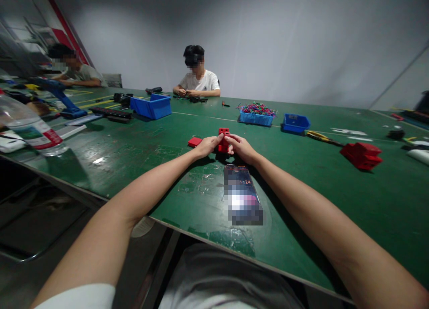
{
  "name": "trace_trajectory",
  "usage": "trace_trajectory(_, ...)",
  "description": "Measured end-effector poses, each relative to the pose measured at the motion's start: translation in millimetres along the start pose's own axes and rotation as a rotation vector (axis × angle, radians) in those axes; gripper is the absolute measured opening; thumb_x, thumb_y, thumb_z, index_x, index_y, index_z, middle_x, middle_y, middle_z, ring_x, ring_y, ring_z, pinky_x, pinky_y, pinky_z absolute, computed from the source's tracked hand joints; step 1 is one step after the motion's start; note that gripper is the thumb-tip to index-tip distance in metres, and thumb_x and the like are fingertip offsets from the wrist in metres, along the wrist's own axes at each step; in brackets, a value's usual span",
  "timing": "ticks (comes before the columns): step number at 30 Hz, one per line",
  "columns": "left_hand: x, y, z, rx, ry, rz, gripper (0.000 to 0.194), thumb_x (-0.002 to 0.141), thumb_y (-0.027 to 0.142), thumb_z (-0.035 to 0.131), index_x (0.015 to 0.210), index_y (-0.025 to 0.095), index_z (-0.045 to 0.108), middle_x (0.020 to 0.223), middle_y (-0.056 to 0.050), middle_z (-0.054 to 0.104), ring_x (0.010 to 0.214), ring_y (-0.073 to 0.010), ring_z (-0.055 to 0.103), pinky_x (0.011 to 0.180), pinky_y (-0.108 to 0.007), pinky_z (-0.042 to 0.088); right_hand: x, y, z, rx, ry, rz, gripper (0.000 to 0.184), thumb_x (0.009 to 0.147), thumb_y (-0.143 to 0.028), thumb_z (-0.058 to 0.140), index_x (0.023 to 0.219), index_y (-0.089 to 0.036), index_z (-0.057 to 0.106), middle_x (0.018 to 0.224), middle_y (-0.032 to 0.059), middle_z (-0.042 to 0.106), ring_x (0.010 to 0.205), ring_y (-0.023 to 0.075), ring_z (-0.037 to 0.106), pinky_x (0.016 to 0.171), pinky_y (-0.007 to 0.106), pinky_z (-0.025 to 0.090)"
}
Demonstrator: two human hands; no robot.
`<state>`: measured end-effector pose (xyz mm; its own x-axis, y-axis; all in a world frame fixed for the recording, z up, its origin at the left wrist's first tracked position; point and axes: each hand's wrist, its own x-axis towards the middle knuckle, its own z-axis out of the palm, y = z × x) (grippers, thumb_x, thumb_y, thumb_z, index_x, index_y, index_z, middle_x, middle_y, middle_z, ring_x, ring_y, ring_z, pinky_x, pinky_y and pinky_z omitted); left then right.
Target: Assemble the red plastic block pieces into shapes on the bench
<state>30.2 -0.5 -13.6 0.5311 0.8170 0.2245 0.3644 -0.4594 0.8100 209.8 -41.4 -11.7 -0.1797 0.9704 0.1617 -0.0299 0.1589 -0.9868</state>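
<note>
Between my two hands a small red block stands upright over the green table, with dark round holes showing in its top part. My left hand is closed on its left side, the thumb and fingers pressed to it. From the other side my right hand grips the same block, its fingertips bent against the face and edge. A flat red piece lies just left of my left hand. Nearer to me, below the hands, rests a phone with its screen lit.
Beyond my hands are a blue bin, a light-blue tray of coloured wires and another blue bin. Red blocks and a yellow-black tool lie right. A bottle and a blue power drill stand left. Two people sit further off.
</note>
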Motion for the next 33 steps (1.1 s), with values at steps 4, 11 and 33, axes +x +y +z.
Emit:
trace_trajectory(4, -1.5, 1.6, -0.3, 0.004, -0.013, 0.059, 0.067, 0.079, 0.073, 0.053, 0.101, 0.012, 0.069, 0.087, -0.006, 0.068, 0.073, -0.0155, 0.058, 0.066, -0.026, 0.042, -0.1, 0.3, -0.4, 0.039, 0.004, 0.007, 0.039, 0.084, -0.039, 0.07, 0.114, -0.015, 0.063, 0.056, -0.0045, 0.06, 0.045, 0.0088, 0.054, 0.045, 0.019, 0.044)
trace_trajectory(11, -4.0, 6.4, -1.5, -0.008, -0.052, 0.074, 0.061, 0.08, 0.066, 0.058, 0.104, 0.011, 0.069, 0.091, -0.007, 0.07, 0.079, -0.0178, 0.06, 0.072, -0.028, 0.046, 2.1, 0.3, -3.6, 0.083, -0.028, 0.007, 0.04, 0.079, -0.04, 0.074, 0.107, -0.015, 0.061, 0.059, -0.0042, 0.061, 0.046, 0.0082, 0.054, 0.045, 0.019, 0.044)
trace_trajectory(33, -8.0, 24.2, -23.1, 0.776, 0.308, 0.081, 0.072, 0.096, 0.06, 0.014, 0.076, 0.017, 0.067, 0.085, -0.013, 0.07, 0.091, -0.0247, 0.063, 0.084, -0.037, 0.041, 2.5, 2.2, -3.0, 0.116, -0.004, 0.001, 0.04, 0.071, -0.039, 0.077, 0.098, -0.014, 0.061, 0.058, -0.0052, 0.06, 0.045, 0.007, 0.051, 0.045, 0.019, 0.041)
